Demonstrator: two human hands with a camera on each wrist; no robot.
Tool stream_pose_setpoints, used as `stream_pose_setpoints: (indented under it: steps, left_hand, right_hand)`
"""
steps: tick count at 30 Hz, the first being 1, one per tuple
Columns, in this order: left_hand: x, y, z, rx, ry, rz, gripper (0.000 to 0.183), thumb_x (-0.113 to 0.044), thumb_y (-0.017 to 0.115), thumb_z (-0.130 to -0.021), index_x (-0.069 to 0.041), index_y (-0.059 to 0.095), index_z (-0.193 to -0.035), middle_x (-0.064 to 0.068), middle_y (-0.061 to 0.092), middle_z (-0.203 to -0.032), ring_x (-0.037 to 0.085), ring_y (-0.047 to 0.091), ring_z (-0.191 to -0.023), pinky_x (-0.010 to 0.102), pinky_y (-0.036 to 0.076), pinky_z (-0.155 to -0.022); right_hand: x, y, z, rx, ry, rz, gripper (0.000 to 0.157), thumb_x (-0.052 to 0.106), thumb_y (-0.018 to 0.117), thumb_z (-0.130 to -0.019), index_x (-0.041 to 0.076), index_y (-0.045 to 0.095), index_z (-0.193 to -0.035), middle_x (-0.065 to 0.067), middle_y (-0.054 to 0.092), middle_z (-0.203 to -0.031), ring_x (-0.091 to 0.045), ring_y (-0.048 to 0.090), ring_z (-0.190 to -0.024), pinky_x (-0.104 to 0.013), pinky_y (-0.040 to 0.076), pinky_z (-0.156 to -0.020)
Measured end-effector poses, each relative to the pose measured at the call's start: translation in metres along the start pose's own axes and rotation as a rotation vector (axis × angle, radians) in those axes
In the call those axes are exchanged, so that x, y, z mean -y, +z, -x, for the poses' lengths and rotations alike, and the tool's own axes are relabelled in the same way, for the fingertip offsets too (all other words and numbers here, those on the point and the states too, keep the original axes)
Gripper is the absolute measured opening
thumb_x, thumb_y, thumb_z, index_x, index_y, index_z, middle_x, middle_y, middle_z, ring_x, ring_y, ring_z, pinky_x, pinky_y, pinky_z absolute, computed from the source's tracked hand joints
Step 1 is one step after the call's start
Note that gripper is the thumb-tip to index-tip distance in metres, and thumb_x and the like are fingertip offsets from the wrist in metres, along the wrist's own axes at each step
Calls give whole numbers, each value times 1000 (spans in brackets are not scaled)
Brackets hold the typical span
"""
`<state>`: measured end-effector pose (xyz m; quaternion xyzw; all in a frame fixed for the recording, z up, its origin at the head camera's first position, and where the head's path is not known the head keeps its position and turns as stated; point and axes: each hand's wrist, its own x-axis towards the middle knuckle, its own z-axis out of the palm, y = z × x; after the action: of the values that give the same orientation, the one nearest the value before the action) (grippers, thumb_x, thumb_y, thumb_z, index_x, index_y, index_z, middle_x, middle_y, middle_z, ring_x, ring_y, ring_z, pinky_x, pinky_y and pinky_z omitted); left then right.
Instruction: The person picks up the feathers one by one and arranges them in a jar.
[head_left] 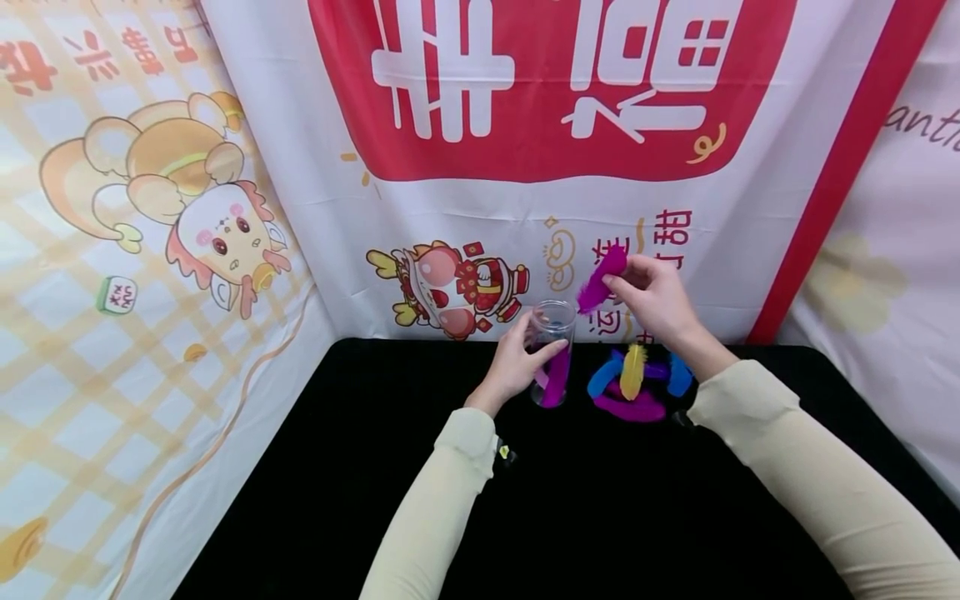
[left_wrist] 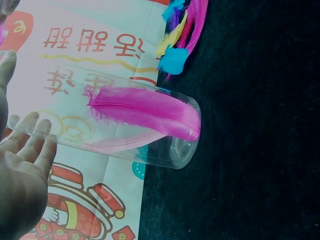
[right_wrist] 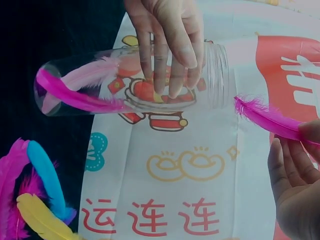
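Note:
A clear, open-topped jar (head_left: 556, 321) stands near the back of the black table, with a magenta feather (left_wrist: 150, 110) and a pale pink feather (right_wrist: 82, 80) inside. My left hand (head_left: 513, 360) grips the jar round its upper part, thumb on the near side. Up and to the right of the rim, my right hand (head_left: 654, 298) pinches another magenta feather (head_left: 603, 278) between thumb and fingers. That feather's fluffy end hangs just outside the jar mouth, apart from it in the right wrist view (right_wrist: 265, 117).
Right of the jar lies a loose pile of feathers: a yellow feather (head_left: 633, 372), a blue feather (head_left: 603, 377), a magenta feather (head_left: 630, 408) and others. The black table (head_left: 600, 508) meets a printed white cloth (head_left: 337, 275) that hangs behind it.

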<state>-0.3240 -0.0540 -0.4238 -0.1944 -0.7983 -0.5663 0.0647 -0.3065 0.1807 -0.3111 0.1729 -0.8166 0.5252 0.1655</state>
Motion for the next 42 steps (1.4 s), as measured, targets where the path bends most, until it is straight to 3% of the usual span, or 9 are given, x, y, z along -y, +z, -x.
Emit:
stream_pose_setpoints:
  steps: [9, 12, 15, 22, 34, 42]
  left_hand:
    - [0, 0, 1, 0, 2, 0, 42, -35, 77, -94, -13, 55, -122, 7, 58, -143, 19, 56, -134, 35, 45, -112]
    - [0, 0, 1, -3, 1, -3, 48, -35, 77, -94, -13, 55, -131, 7, 59, -142, 19, 56, -133, 36, 46, -111]
    - [0, 0, 2, -7, -6, -3, 56, -35, 77, -93, -15, 53, -140, 5, 59, -142, 19, 57, -133, 36, 46, -111]
    - [0, -1, 2, -4, -8, 1, 57, -36, 77, -94, -17, 52, -142, 7, 58, -143, 21, 57, -133, 37, 47, -111]
    - [0, 1, 3, -4, -21, -4, 67, -38, 77, -94, -16, 47, -149, 3, 59, -141, 20, 57, -132, 35, 47, -110]
    - [1, 1, 2, -2, -25, 6, 73, -38, 76, -94, -13, 42, -154, 6, 58, -145, 20, 56, -133, 37, 47, -111]
  right_hand:
    - [-4, 7, 0, 10, -26, -7, 21, 17, 69, -99, -1, 72, -109, -20, 73, -97, -10, 66, -76, -19, 53, -68]
    - [-4, 8, -1, 16, -36, -19, 21, 15, 69, -99, -3, 72, -110, -22, 73, -97, -7, 66, -74, -18, 54, -67]
    - [-3, 9, -1, 18, -45, -31, 21, 15, 69, -99, -3, 72, -110, -23, 73, -97, -7, 66, -73, -18, 55, -67]
    - [1, 13, -2, 11, -46, -52, 21, 16, 70, -99, -2, 72, -110, -22, 73, -97, -12, 67, -74, -21, 56, -67]
    - [30, 21, 5, 57, -57, -69, 19, 0, 65, -98, -14, 68, -109, -35, 70, -99, -3, 63, -69, -17, 54, -64]
    - [5, 28, -4, 86, -43, -28, 20, 12, 68, -99, -3, 72, -112, -22, 74, -102, -24, 68, -86, -19, 52, -67]
